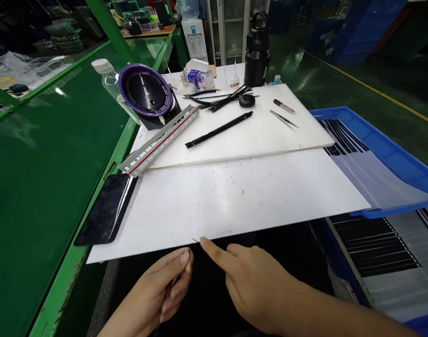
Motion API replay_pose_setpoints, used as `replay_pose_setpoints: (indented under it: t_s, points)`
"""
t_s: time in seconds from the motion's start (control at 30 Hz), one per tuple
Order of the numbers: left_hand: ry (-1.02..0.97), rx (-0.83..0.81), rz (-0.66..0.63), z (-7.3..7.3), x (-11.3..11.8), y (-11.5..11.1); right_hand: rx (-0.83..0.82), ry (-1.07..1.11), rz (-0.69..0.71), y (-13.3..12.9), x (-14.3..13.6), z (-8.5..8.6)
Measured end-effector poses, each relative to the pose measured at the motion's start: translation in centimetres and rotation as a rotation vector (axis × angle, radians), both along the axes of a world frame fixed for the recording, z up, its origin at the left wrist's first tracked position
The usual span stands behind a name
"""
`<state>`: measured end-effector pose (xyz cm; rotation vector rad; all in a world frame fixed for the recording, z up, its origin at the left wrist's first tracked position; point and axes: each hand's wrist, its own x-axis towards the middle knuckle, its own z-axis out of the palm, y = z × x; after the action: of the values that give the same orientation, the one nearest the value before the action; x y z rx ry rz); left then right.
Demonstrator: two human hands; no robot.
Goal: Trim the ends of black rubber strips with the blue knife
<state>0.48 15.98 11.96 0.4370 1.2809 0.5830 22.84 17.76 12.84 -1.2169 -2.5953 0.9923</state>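
My left hand (164, 285) is closed at the table's front edge, thumb pressed against the fingers. A tiny dark tip shows at the pinch; the rest of what it holds is hidden. My right hand (256, 276) reaches in from the right with its index finger stretched out, the fingertip at the edge of the white board (214, 196). Beside that fingertip lies a thin dark sliver (195, 240). The other right fingers are bent, and I see nothing held in them. Dark specks are scattered over the board.
On a white foam pad (270, 135) lie a black strip bundle (219, 130), tweezers (284, 119) and pliers (201, 96). A scale ruler (161, 142) leans by a purple-rimmed fan (145, 91). A phone (106, 208) lies left; a blue tray (385, 145) with black strips stands right.
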Motion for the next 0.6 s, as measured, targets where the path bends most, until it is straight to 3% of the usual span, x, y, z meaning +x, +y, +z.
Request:
replay_pose_setpoints:
  t_s: [0.1, 0.27, 0.6]
  points:
    - [0.012, 0.044, 0.046, 0.4, 0.3, -0.7, -0.071, 0.118, -0.052, -0.1, 0.8, 0.2]
    - [-0.106, -0.010, 0.128, 0.1, 0.5, -0.4, -0.046, 0.096, -0.073, 0.0, 0.2, 0.0]
    - [0.056, 0.003, 0.070, -0.4, 0.5, 0.2, 0.098, 0.039, 0.077, 0.9, -1.0, -0.1]
